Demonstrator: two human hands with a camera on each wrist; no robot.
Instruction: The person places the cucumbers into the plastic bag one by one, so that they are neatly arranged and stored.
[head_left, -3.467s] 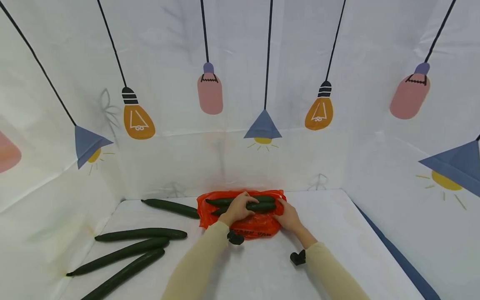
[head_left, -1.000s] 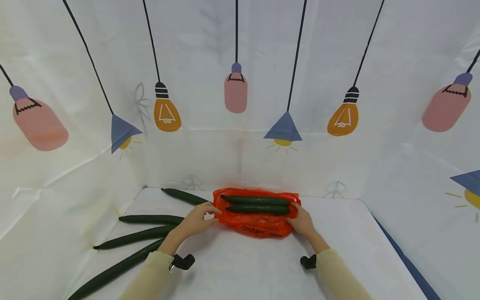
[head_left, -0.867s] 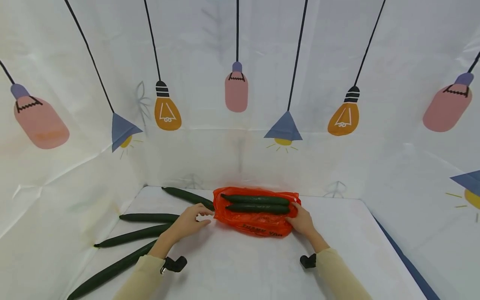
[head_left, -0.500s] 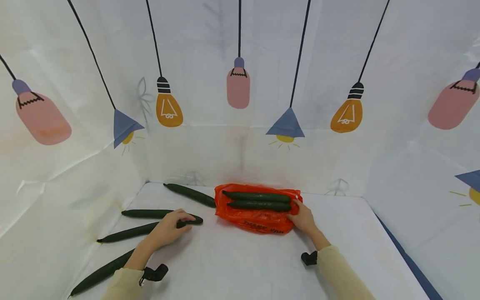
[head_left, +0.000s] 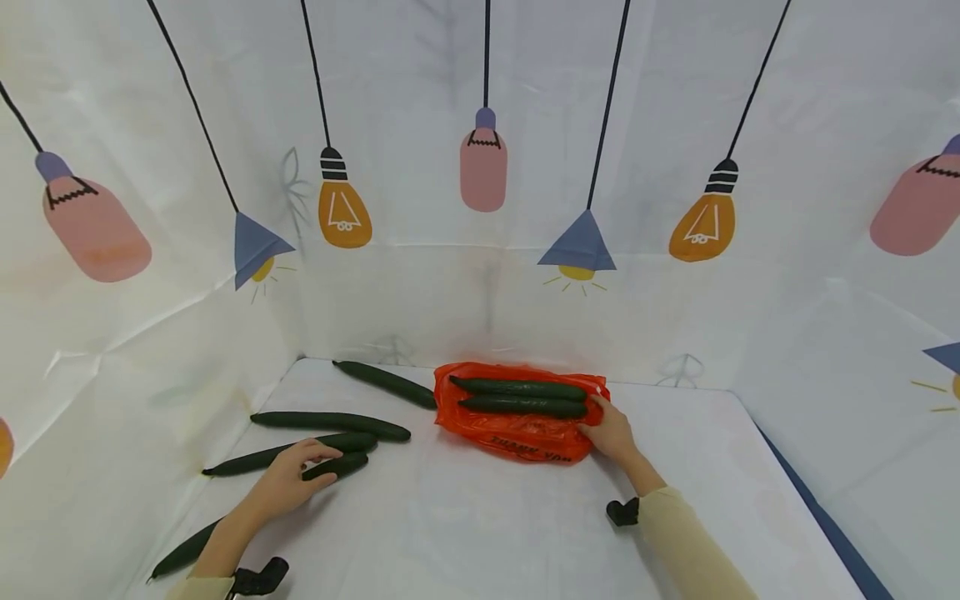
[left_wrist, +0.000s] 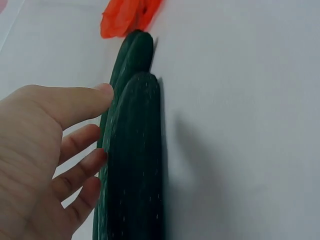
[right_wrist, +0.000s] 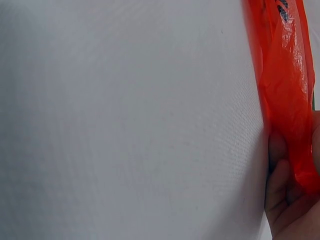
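Note:
My left hand [head_left: 288, 479] hovers over the nearest dark green cucumber [head_left: 347, 465], covering its middle. In the left wrist view the thumb is extended and the fingers are loosely bent beside this cucumber [left_wrist: 135, 165], not wrapped round it. An orange-red plastic bag [head_left: 517, 440] lies with its mouth spread at the back of the table. Two cucumbers, a rear one [head_left: 517, 388] and a front one [head_left: 522, 406], lie side by side in it. My right hand [head_left: 615, 432] holds the bag's right end, its fingers curled under the plastic [right_wrist: 285, 85] in the right wrist view.
Left of the bag lie more cucumbers: one [head_left: 382, 383] reaching the bag's left edge, another [head_left: 330, 422] further forward, and a third [head_left: 255, 461] just behind my left hand. White printed sheeting [head_left: 420, 308] walls the white table [head_left: 480, 533] at the back and sides.
My left hand has left the cucumbers in the bag and moved left and toward me, over the nearest loose cucumber. The right hand stays at the bag's right end. The head view has shifted.

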